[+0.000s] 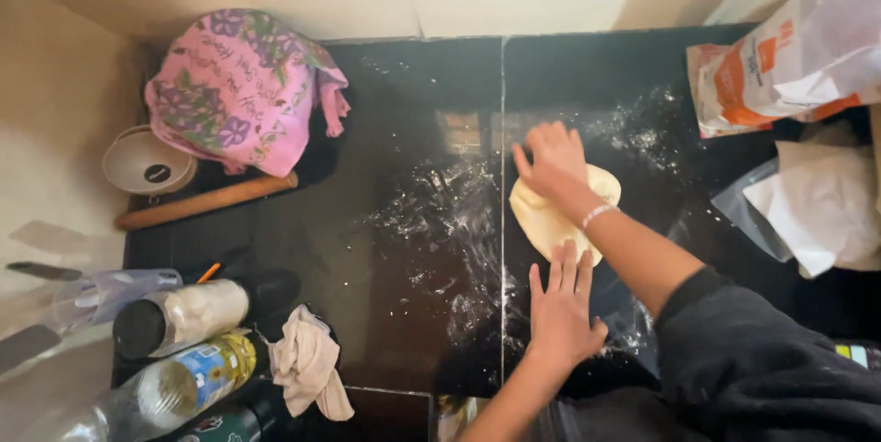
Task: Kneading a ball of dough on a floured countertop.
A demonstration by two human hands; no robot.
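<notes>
A flat piece of pale yellow dough (551, 222) lies on the black countertop (385, 130), with loose flour (454, 212) scattered around it. My right hand (553, 162), a white bracelet at its wrist, lies flat, palm down, on the far part of the dough. My left hand (562, 304) is spread flat on the counter nearer to me. Its fingertips touch the dough's near edge. Neither hand grips anything.
At the back left a pink floral cloth (239, 84) covers something, beside a white bowl (147, 162) and a wooden rolling pin (206, 201). Bottles (184, 313) and a crumpled rag (307, 364) sit at the front left. A flour bag (789, 56) and a plastic bag (817, 203) lie at the right.
</notes>
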